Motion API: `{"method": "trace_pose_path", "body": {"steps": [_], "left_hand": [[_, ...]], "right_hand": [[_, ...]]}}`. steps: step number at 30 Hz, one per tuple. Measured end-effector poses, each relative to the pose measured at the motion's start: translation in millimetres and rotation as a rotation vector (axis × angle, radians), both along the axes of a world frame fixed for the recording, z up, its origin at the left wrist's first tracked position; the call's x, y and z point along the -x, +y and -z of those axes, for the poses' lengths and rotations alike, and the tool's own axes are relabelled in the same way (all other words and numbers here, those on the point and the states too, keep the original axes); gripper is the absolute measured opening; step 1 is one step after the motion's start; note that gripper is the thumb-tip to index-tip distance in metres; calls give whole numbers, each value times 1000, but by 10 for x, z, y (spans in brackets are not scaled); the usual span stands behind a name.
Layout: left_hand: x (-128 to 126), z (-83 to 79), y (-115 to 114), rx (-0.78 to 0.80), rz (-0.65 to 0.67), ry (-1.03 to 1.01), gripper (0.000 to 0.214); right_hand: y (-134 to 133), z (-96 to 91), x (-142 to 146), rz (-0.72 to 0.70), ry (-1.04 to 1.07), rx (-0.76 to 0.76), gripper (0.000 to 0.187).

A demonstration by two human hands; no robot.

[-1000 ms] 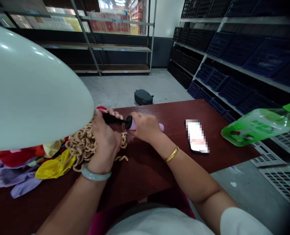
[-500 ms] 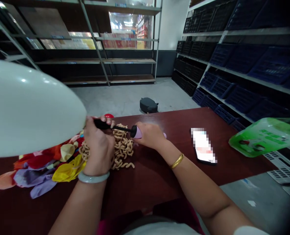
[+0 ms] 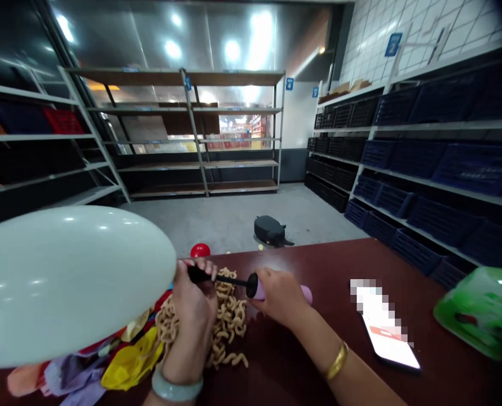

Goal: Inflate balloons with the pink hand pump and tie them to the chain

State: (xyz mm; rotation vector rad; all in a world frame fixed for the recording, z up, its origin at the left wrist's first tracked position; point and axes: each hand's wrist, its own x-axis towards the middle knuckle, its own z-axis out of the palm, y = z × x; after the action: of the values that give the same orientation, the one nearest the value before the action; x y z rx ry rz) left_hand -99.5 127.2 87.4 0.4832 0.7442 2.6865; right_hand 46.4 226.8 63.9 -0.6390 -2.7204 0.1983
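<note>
A large pale white balloon, inflated, fills the left side. My left hand is closed around the balloon's neck and the black end of a hand pump. The pump's dark rod runs across to its lilac barrel, which my right hand grips with its fingers wrapped round. Beneath my left hand lies a heap of tan curled pieces, possibly uninflated long balloons. Flat balloons in several colours, a yellow one among them, lie under the big balloon, which partly hides them.
On the dark red table a phone lies to the right, near a green liquid pouch or bottle. Beyond the table a dark bag-like object and a red balloon show. Shelves with blue crates line the right.
The view has tilted up, so the table and hands sit lower in the picture. Both hands keep their hold, with the rod between them showing at about the same length.
</note>
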Motion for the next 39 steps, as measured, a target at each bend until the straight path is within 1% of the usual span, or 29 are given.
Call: {"method": "trace_pose_path", "body": {"steps": [5,7,9,13,15,18,23,25,29,33,35,39], "left_hand": [[-433,140,162,60,147,-50,23],[-536,182,195,78,160,-54,24],[-567,206,209,83,158,-69,24],[-488,201,192,100,154,-72,23],[-433,192,173,105,146,-64,22],[-380,193,152,117,124,-88,22],[-337,226,155,171,17,-104,21],[-316,237,160,181,3,-114,21],[-272,239,154,156,36,-152,21],[-236,231,139,136,56,-111,20],[-226,229,136,159,66,-88,22],[-240,263,156,239,138,-28,23]], "right_hand": [[-105,-12,28,18,26,52,38],[-130,-27,29,26,28,84,35],[-145,-42,26,25,21,105,36],[-160,-65,11,-52,46,106,57],[-167,-68,3,-95,55,100,60],[-177,-54,2,-103,45,87,56],[-195,-15,17,-84,17,74,57],[-199,-18,15,-96,10,84,56],[-203,-54,-1,-117,-7,104,57],[-196,-82,-15,-121,-3,108,57],[-174,-90,-26,-124,15,113,53],[-73,-105,-69,-124,38,153,44]]}}
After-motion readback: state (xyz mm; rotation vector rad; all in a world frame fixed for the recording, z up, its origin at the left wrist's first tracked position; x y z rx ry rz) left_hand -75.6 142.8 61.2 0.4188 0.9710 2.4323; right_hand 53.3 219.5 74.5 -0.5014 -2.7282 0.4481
